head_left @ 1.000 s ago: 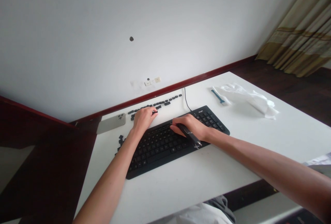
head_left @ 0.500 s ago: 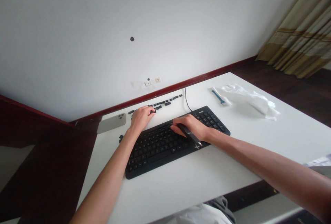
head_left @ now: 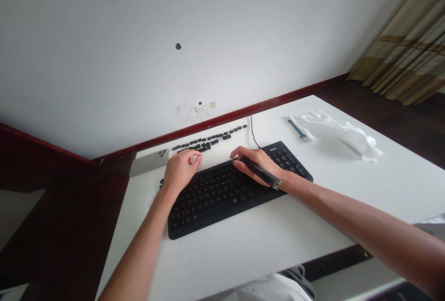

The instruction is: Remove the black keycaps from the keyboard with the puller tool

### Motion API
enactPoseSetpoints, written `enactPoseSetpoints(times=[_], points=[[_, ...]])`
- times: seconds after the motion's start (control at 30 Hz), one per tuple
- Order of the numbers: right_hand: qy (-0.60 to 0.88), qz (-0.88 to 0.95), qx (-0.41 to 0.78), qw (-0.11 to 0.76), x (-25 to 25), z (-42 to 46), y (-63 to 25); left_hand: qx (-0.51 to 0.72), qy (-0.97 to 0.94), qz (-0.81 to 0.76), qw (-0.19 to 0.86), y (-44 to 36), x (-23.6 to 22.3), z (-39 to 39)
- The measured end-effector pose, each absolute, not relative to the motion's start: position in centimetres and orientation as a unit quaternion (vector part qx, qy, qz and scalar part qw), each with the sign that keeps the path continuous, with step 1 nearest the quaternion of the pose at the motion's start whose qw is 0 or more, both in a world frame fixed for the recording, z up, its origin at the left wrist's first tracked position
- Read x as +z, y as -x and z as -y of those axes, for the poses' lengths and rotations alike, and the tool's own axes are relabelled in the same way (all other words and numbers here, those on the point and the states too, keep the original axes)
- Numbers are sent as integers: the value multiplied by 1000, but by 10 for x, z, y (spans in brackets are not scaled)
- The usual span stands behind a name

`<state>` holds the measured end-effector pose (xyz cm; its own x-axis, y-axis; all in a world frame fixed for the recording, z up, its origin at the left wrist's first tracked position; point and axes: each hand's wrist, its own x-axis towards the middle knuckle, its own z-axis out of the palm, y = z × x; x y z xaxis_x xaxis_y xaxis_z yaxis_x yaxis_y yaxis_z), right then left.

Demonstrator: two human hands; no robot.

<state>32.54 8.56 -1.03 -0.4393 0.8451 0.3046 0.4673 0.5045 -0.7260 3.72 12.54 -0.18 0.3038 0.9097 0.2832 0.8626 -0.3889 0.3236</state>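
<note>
A black keyboard (head_left: 215,201) lies on the white table, some of its keycaps off. My left hand (head_left: 181,170) is over the keyboard's far left edge, thumb and fingers curled into a pinch. Whatever may be between those fingertips is too small to make out. Above the keyboard's upper middle, my right hand (head_left: 259,159) grips a slim black pen-like tool (head_left: 260,172), its metallic end pointing back toward me. Loose black keycaps (head_left: 208,146) lie in uneven rows behind the keyboard, just beyond my left hand.
A grey phone (head_left: 148,164) rests at the table's left edge. To the right are a small blue brush (head_left: 296,128) and a crumpled white plastic bag (head_left: 342,134). The keyboard cable (head_left: 254,132) runs toward the wall, which has sockets (head_left: 206,106).
My left hand has drawn back from the loose keycaps toward the keyboard, its fingers now curled. My right hand has shifted slightly to the right with the tool tilted flatter.
</note>
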Motion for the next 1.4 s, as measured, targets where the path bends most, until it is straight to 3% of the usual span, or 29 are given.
enactPoseSetpoints(times=[0.43,1.17,1.4], points=[[491,755,278,335,-17,-92,-322,210,-827,-473,220,-88,-4,-75],[524,729,309,312,-10,-91,-317,143,-848,-477,183,-114,-21,-46],[532,744,268,304,-10,-89,-315,127,-844,-487,185,-115,-16,-43]])
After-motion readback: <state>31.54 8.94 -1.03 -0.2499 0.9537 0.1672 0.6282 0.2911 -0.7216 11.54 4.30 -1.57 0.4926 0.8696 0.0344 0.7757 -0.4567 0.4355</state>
